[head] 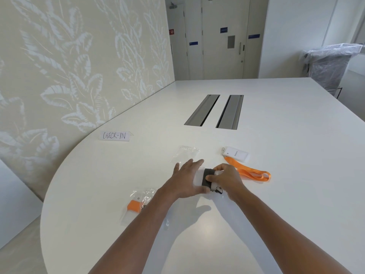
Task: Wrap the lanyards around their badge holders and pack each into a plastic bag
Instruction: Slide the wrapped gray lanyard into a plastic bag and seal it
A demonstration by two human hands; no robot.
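My right hand [227, 178] grips a badge holder wrapped in a dark grey lanyard [207, 179], thumb on the wrap; its black clip shows below. My left hand [187, 175] lies flat with straight fingers on a clear plastic bag [197, 181] just left of that bundle. Whether the bundle is partly inside the bag is unclear. An empty clear bag [186, 153] lies beyond my left hand. A white badge holder [237, 154] with a loose orange lanyard [252, 172] lies to the right. A bagged orange-lanyard badge [138, 204] sits at the near left, partly hidden by my left forearm.
A paper sign reading CHECK-IN [114, 135] stands at the left on the white table [276, 204]. Two metal cable slots [215, 110] are set into the table's middle. A patterned wall runs along the left; a plastic-covered object [331, 64] stands at the far right.
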